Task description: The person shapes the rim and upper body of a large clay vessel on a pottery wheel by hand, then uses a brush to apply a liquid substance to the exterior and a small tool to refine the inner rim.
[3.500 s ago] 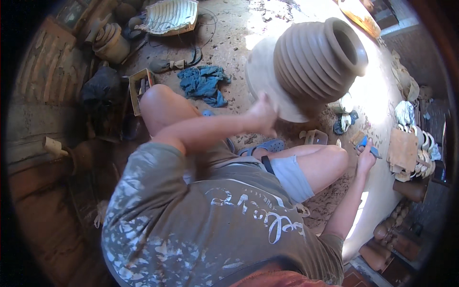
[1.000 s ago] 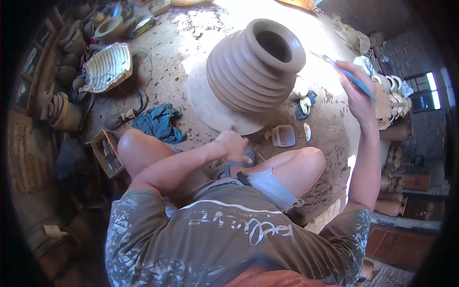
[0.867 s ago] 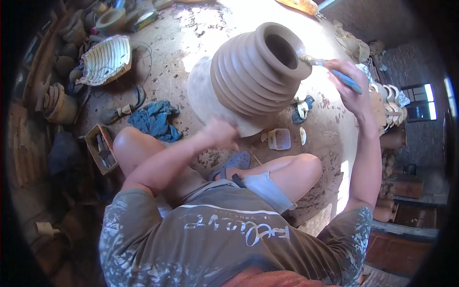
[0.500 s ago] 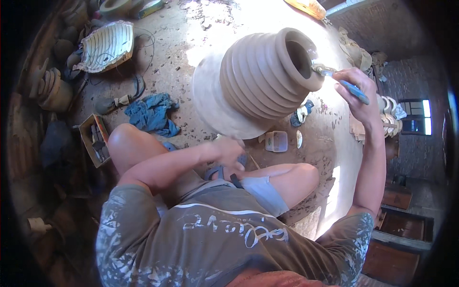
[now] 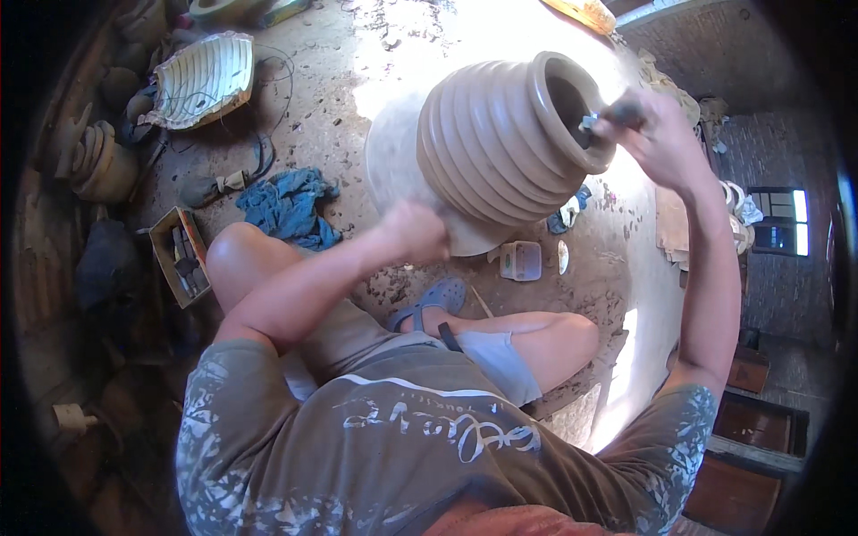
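A tall, ribbed, grey-brown clay pot (image 5: 487, 143) stands on a round, pale turntable (image 5: 386, 161) in front of me. At its mouth, my right hand (image 5: 660, 138) is closed round a paintbrush. The brush's pale tip (image 5: 589, 123) is just inside the right side of the rim; whether it touches the clay I cannot make out. The handle, blue in the earlier frame, is mostly hidden by my fingers now. My left hand (image 5: 416, 232) is at the turntable's near edge, below the pot. Motion blurs its fingers.
Near the turntable are a small plastic tub (image 5: 521, 261), a white oval piece (image 5: 562, 257) and a dark blue cloth (image 5: 572, 210). To the left lie a crumpled blue cloth (image 5: 286, 207), a box of sticklike pieces (image 5: 164, 234) and a ribbed pale shell (image 5: 204, 79). Clay crumbs dot the floor.
My left hand has moved up from beside my foot to the turntable's near edge. My right hand has turned, bringing the brush tip from the outer rim to the pot's mouth.
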